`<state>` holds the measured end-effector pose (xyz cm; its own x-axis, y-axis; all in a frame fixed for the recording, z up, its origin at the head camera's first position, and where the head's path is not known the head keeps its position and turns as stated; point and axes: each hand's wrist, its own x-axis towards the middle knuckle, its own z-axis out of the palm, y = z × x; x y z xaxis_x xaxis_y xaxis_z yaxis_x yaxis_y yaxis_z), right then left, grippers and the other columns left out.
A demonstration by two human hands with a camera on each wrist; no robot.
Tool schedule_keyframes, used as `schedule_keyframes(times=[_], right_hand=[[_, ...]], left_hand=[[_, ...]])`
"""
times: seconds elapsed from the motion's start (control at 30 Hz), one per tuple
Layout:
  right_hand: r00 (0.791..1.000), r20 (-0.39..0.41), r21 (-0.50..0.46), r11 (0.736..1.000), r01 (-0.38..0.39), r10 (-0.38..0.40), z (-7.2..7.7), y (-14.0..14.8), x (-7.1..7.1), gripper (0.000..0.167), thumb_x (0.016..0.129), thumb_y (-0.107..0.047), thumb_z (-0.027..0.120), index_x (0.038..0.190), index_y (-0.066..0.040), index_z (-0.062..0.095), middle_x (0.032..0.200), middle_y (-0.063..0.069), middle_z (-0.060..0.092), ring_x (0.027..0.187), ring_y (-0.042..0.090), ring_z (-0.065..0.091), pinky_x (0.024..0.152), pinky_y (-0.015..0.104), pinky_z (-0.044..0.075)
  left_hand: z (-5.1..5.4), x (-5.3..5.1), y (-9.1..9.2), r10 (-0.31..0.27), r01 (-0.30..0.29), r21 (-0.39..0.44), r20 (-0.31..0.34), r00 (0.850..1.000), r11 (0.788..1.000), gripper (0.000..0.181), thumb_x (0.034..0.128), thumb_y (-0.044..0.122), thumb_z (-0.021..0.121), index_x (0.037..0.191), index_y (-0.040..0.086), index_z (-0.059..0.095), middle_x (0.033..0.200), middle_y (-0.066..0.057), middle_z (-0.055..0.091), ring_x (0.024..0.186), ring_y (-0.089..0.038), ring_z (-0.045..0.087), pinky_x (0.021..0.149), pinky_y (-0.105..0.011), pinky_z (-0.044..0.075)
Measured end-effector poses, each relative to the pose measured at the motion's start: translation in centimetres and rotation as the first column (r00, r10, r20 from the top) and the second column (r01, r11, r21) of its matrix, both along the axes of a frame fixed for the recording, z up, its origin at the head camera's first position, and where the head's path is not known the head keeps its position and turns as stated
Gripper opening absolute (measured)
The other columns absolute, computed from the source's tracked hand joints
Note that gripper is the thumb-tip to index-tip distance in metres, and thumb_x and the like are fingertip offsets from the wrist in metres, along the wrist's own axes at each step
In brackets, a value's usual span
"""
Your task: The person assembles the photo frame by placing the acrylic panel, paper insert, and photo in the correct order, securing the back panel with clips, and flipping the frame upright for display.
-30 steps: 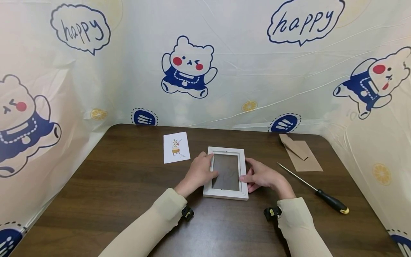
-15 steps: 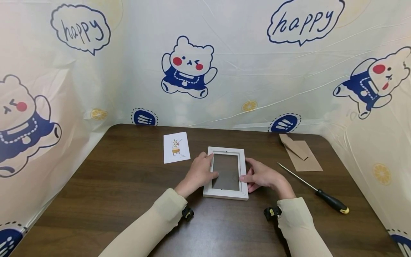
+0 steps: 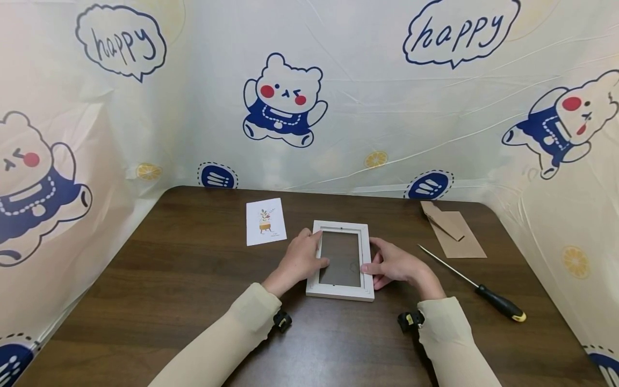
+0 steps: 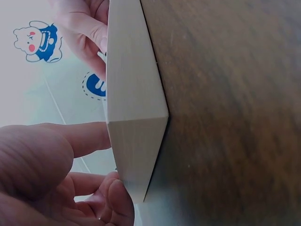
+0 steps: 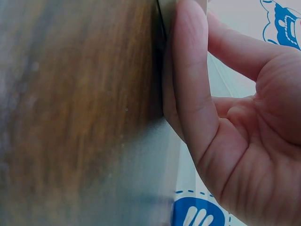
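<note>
A white picture frame (image 3: 338,292) lies flat on the dark wooden table, with a greyish, see-through-looking area (image 3: 342,258) inside its border. At its left side my left hand (image 3: 299,259) holds the border, the thumb reaching over the inner edge. My right hand (image 3: 397,263) grips the right side, thumb on top and fingers along the outer edge. The left wrist view shows a frame corner (image 4: 134,89) close up, with left fingers (image 4: 120,195) against its side. In the right wrist view, right fingers (image 5: 193,70) extend along the frame's edge, which is mostly hidden.
A white card (image 3: 265,223) with a potted-plant drawing lies behind and left of the frame. To the right rests a screwdriver (image 3: 498,303) with a black and yellow handle. Brown cardboard (image 3: 461,242) with a folded piece (image 3: 442,221) on it lies at the back right.
</note>
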<state>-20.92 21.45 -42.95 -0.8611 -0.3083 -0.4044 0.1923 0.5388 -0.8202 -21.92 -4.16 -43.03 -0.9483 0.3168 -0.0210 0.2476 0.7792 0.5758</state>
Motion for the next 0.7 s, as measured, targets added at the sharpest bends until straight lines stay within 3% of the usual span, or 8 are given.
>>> schedule_keyframes(times=[0.47, 0.57, 0.7], right_hand=[[1.000, 0.006, -0.006, 1.000, 0.000, 0.000, -0.1, 0.0, -0.1, 0.093, 0.098, -0.015, 0.078, 0.167, -0.002, 0.017, 0.100, 0.019, 0.061, 0.072, 0.022, 0.070, 0.066, 0.038, 0.064], [1.000, 0.004, -0.013, 1.000, -0.002, 0.002, -0.1, 0.0, -0.1, 0.092, 0.098, -0.014, 0.078, 0.167, -0.002, 0.017, 0.100, 0.019, 0.061, 0.072, 0.022, 0.070, 0.065, 0.038, 0.064], [1.000, 0.003, -0.013, 1.000, -0.002, 0.003, 0.0, 0.0, 0.0, 0.092, 0.099, -0.014, 0.077, 0.167, -0.002, 0.017, 0.100, 0.019, 0.061, 0.071, 0.022, 0.070, 0.065, 0.038, 0.064]], left_hand=[[0.4, -0.4, -0.9, -0.023, 0.024, 0.026, -0.050, 0.999, 0.999, 0.071, 0.0959, 0.020, 0.078, 0.154, -0.007, 0.048, 0.093, -0.007, 0.049, 0.076, -0.019, 0.045, 0.067, -0.030, 0.040], [0.8, -1.0, -1.4, 0.011, -0.009, 0.028, -0.070, 0.998, 1.000, 0.068, 0.0982, 0.021, 0.076, 0.155, -0.005, 0.049, 0.097, -0.010, 0.053, 0.077, -0.019, 0.047, 0.066, -0.030, 0.041], [1.7, -2.0, -2.1, 0.102, -0.104, -0.008, -0.109, 0.989, 0.995, 0.064, 0.0994, 0.025, 0.075, 0.155, 0.002, 0.053, 0.107, -0.011, 0.061, 0.081, -0.021, 0.055, 0.064, -0.032, 0.045]])
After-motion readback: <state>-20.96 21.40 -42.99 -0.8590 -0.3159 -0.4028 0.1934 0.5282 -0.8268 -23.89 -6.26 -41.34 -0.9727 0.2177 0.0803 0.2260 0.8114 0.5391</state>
